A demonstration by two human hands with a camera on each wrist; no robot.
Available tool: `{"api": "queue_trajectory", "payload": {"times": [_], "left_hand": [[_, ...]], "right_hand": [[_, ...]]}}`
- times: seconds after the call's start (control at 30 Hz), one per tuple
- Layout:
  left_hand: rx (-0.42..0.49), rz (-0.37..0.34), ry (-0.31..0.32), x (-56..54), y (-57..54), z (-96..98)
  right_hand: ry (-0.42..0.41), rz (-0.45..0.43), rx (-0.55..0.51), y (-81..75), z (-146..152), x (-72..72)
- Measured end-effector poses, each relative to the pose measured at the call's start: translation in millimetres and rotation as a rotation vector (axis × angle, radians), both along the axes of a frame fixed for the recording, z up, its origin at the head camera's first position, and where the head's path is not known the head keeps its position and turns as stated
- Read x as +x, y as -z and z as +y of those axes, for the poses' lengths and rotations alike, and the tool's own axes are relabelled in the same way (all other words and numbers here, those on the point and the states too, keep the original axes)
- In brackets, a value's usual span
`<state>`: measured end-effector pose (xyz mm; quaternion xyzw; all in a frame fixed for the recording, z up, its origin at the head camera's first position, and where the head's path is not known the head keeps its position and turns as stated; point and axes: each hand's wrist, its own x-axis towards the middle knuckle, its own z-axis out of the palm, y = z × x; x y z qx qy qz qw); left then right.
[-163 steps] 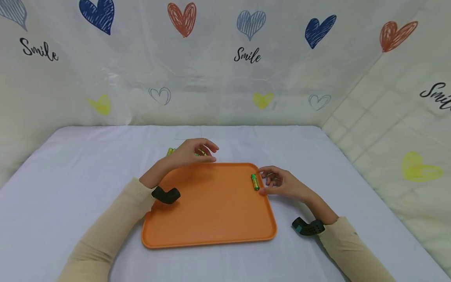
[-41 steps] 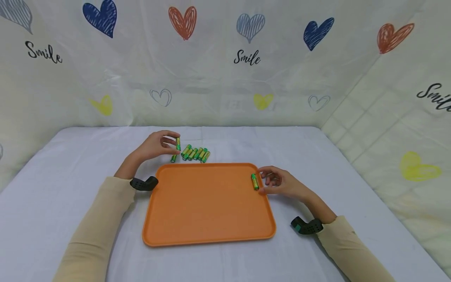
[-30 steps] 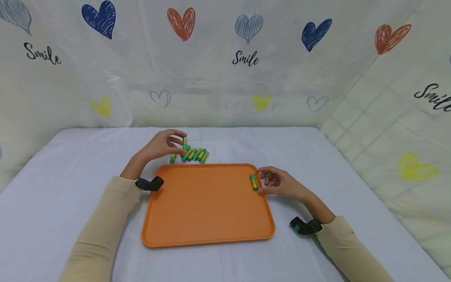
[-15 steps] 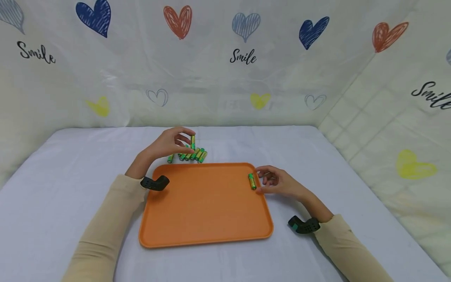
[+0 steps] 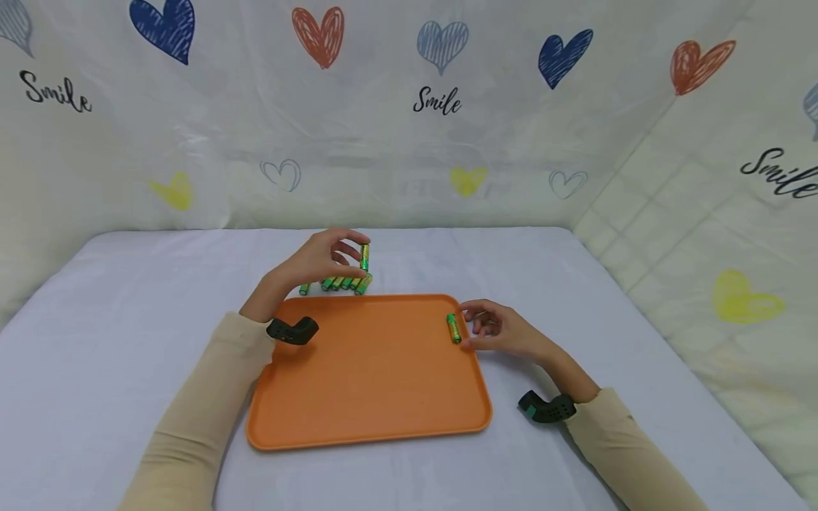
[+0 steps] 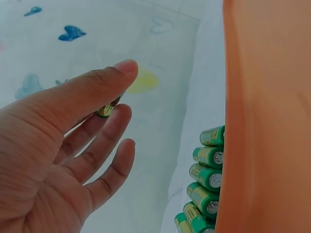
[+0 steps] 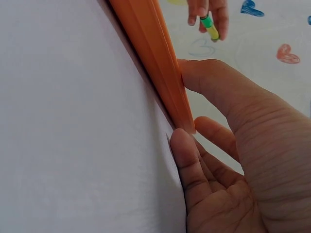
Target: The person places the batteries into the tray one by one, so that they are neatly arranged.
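Note:
My left hand pinches a green-and-yellow battery upright between thumb and fingers, just above the right end of a row of several matching batteries lying on the table behind the orange tray. In the left wrist view only the held battery's end shows under the thumb of that hand, with the row beside the tray's rim. One battery lies inside the tray by its right edge. My right hand grips that rim, thumb on top, fingers underneath.
A white cloth covers the table. A heart-printed sheet walls in the back and right side. Black wrist mounts sit on both sleeves. The held battery shows far off in the right wrist view.
My left hand has lifted a battery from the row's left end and carried it rightwards, above the row's right end. The right hand and the tray's battery have stayed put.

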<state>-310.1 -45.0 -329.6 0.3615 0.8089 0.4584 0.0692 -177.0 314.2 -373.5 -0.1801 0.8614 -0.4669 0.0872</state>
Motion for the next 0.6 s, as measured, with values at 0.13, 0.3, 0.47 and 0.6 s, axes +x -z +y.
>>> {"api": "queue_trajectory", "payload": {"times": [0.13,0.3,0.47,0.6], "left_hand": [[0.009,0.002,0.031,0.2,1.0,3.8],[0.01,0.013,0.056,0.6,2.0,9.7],[0.018,0.001,0.072,2.2,3.1,17.5],[0.017,-0.013,0.094,4.0,4.9,24.4]], "right_hand": [[-0.001,0.002,0.002,0.9,-0.5,-0.2],[0.0,0.001,0.005,0.2,-0.6,-0.5],[0.009,-0.009,0.011,0.3,0.0,-0.6],[0.014,-0.017,0.012,0.6,0.1,-0.6]]}}
